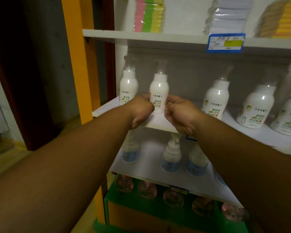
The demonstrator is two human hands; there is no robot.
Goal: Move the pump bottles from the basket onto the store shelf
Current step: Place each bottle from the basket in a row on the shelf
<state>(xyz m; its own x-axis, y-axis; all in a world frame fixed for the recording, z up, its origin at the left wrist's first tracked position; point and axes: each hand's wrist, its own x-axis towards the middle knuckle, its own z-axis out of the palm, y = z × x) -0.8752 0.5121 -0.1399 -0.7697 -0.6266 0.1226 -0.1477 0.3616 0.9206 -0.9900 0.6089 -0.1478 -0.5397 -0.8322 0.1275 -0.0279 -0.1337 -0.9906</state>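
Both hands were up on the store shelf [155,122], closed around one white pump bottle [159,90]. The left hand [141,111] had its fingers curled against the bottle's left flank, and the right hand [181,115] curled in from the other side, so the lower label was pinched between them. The bottle stood upright with its base on the shelf board, near the front edge. This looked like the setting-down part of the job, or a last straightening.

How far along? Well under way, by the look of it. Just left of the held bottle stood a matching bottle [128,84], and well to its right a group of three more [216,98] with the same label. Between the held bottle and that group there was an open stretch of board, room for further bottles. The basket was nowhere in view, so what remained in it could not be told.

Now the other levels. On the shelf below the held bottle sat blue-labelled foam bottles [170,158], blurred but upright. Under those, a green display stand [141,209] carried a row of pinkish round bottles [173,197]. Above the held bottle, the top board held packs of coloured sponges [149,15] and wrapped cloths [230,14], with a blue price tag [225,42] clipped to its edge.
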